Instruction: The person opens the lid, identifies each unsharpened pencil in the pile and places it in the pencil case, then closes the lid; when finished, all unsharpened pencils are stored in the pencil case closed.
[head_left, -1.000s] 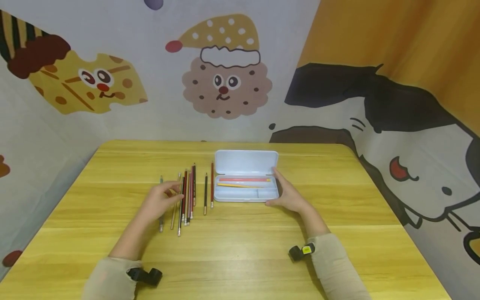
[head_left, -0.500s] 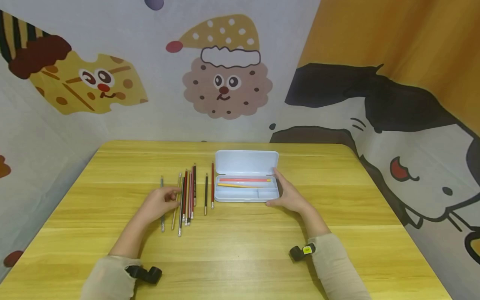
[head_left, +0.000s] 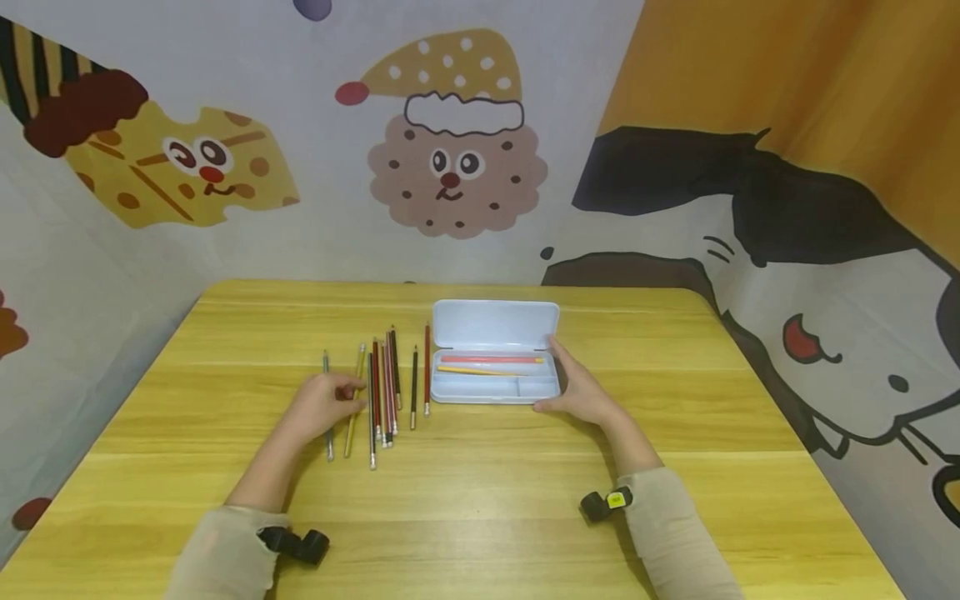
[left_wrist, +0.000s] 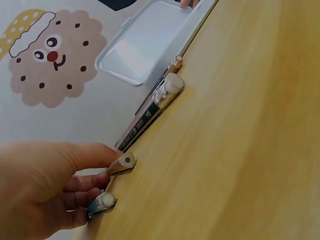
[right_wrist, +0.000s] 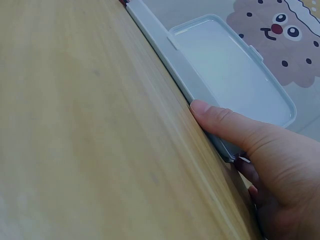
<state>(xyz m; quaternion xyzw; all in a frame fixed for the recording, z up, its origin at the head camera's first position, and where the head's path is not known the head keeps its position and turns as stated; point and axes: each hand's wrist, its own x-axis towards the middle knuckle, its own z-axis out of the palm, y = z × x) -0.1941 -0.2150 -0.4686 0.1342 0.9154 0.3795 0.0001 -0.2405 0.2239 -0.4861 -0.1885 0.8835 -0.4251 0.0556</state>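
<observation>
My left hand (head_left: pixel 322 402) pinches a yellow pencil (head_left: pixel 350 437) between thumb and fingers; in the left wrist view its bare end (left_wrist: pixel 127 160) pokes out beyond the thumb. A teal pencil (head_left: pixel 330 446) lies under that hand, near its lower fingers. Just right of the fingertips, several dark and red pencils (head_left: pixel 387 387) lie side by side. My right hand (head_left: pixel 581 398) grips the right end of a pale blue pencil case (head_left: pixel 468 393), thumb on the front wall. Its lid (head_left: pixel 495 323) is raised; a pink pencil (head_left: pixel 491 360) and an orange pencil (head_left: pixel 472 371) lie inside.
A black pencil (head_left: pixel 414 392) and a red pencil (head_left: pixel 427 375) lie apart, between the pencil group and the case. The wooden table (head_left: pixel 465 517) meets a cartoon-printed cloth (head_left: pixel 315 242) behind it.
The pencil group has shifted slightly right, away from the left fingers. The pencil in the left hand has turned and now shows yellow. The right hand keeps its hold on the case.
</observation>
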